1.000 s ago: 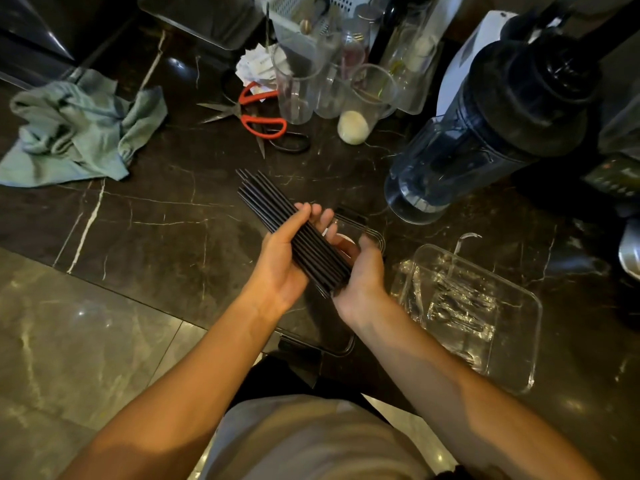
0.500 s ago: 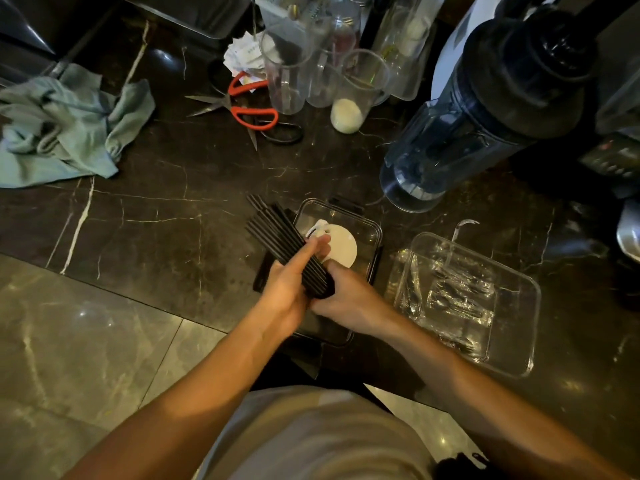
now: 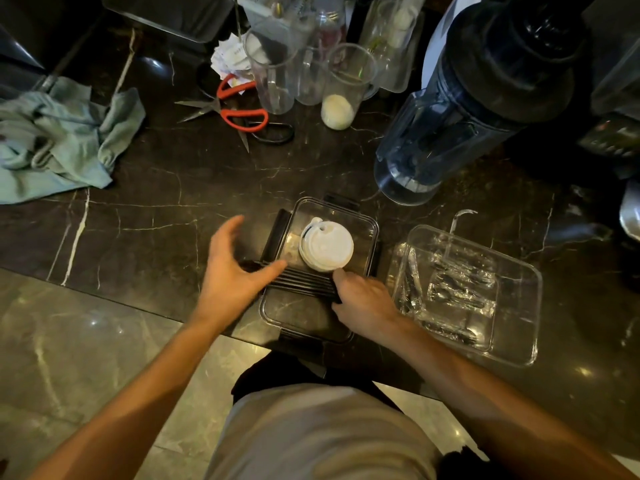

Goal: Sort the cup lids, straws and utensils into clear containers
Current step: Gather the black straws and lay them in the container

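Observation:
A bundle of black straws (image 3: 304, 280) lies crosswise inside a clear container with black latches (image 3: 304, 329), just in front of a stack of white cup lids (image 3: 327, 247) in the same container. My left hand (image 3: 232, 271) hovers open and blurred over the straws' left end, fingers spread. My right hand (image 3: 363, 303) is curled over their right end, its index finger touching the lids' edge. To the right stands a second clear container (image 3: 519, 344) holding several plastic-wrapped utensils (image 3: 457, 289).
Dark marble counter with its front edge just below the containers. A green cloth (image 3: 59, 143) lies at the left and red-handled scissors (image 3: 239, 112) at the back. Clear glasses (image 3: 346, 84) and a dark blender jug (image 3: 450, 126) crowd the back right.
The straw bundle was held up between both hands, pointing away; it has been turned sideways and lowered into the lid container. My left hand has let go and opened.

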Tool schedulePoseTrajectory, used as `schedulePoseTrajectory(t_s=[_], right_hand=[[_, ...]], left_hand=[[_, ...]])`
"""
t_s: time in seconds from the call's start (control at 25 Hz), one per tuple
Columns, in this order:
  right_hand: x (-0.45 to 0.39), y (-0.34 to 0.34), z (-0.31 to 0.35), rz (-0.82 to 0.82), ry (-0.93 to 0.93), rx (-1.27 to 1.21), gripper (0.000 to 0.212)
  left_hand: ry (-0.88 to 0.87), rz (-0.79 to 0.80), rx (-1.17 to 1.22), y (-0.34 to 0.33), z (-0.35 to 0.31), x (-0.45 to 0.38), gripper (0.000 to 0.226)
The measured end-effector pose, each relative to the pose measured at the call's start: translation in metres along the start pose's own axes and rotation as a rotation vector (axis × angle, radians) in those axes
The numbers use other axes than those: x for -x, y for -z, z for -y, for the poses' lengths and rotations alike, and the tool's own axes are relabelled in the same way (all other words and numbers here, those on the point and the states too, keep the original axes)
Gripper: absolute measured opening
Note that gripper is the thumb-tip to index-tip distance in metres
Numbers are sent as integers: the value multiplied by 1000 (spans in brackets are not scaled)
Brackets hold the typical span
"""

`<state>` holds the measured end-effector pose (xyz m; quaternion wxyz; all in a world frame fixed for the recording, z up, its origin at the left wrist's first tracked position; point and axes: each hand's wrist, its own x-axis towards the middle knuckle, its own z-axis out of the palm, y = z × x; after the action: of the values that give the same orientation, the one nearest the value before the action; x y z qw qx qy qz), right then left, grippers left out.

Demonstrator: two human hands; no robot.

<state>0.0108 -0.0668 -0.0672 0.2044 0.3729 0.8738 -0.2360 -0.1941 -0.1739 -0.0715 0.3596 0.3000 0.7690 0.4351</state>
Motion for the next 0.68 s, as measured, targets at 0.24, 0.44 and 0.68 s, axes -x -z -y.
schedulePoseTrajectory(t_s=[0.24, 0.44, 0.68], right_hand=[[-16, -1, -3, -143, -101, 15, 35], [-22, -2, -5, -181, -144, -26, 33], [-21, -2, -5, -176, -176, 11, 40]], left_hand=[[-525, 417, -846, -25, 13, -22, 77], [-426, 259, -698, -33, 20, -35, 76], [-327, 322, -382, -34, 24, -31, 72]])
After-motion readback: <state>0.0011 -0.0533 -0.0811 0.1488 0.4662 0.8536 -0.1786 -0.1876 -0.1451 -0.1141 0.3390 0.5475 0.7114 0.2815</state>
